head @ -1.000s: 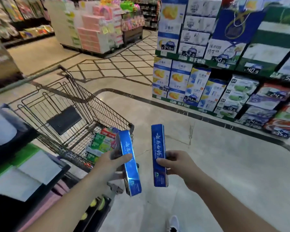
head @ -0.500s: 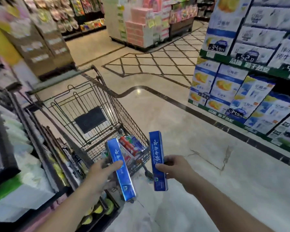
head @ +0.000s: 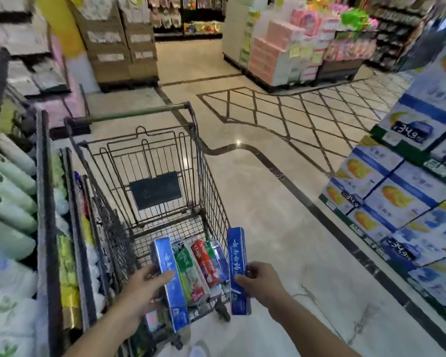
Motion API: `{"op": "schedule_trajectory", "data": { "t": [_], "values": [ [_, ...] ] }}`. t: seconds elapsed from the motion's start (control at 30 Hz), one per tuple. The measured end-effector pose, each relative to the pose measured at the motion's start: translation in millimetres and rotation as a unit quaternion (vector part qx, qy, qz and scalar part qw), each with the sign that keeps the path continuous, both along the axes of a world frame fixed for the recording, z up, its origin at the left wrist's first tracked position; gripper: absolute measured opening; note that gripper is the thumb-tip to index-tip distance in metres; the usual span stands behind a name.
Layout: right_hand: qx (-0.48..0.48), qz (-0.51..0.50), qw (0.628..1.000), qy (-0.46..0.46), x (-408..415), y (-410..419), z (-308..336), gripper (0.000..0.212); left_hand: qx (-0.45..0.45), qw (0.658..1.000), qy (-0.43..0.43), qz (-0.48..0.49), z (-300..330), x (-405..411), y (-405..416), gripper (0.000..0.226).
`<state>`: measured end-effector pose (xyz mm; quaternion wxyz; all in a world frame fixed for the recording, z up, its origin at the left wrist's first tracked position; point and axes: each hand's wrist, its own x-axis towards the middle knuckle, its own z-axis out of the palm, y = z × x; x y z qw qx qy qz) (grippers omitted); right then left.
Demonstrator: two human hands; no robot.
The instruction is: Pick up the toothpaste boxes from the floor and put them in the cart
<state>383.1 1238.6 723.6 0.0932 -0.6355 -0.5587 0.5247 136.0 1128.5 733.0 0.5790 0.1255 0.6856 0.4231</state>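
Note:
I hold one long blue toothpaste box in each hand. My left hand (head: 146, 287) grips a blue box (head: 169, 282) over the near end of the wire shopping cart (head: 209, 191). My right hand (head: 262, 279) grips a second blue box (head: 238, 271) upright, just outside the cart's near right corner. Inside the cart's near end lie several toothpaste boxes, among them a green one (head: 188, 269) and a red one (head: 205, 264).
Shelves with pale bottles and packs (head: 11, 202) stand close on the left of the cart. Stacked blue and white cartons with price tags (head: 397, 191) line the right. Pallets of pink and brown boxes (head: 276, 55) stand far ahead across the tiled floor.
My view has swung left, bringing the cart to the centre. Both hands with their blue boxes have come closer to the cart, the left box now over its near end.

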Motion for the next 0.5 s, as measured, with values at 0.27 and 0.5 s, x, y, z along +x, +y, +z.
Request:
{"op": "schedule_trajectory", "data": {
  "t": [0.27, 0.5],
  "values": [
    [-0.057, 0.115, 0.989, -0.078, -70, 76, -62, 0.019, -0.032, 0.998, 0.037, 0.045, -35, -16, 39, 0.071],
    [-0.086, 0.225, 0.954, -0.176, -112, 129, -141, 0.017, -0.090, 0.989, 0.042, 0.107, -104, -12, 55, 0.107]
  ]
}}
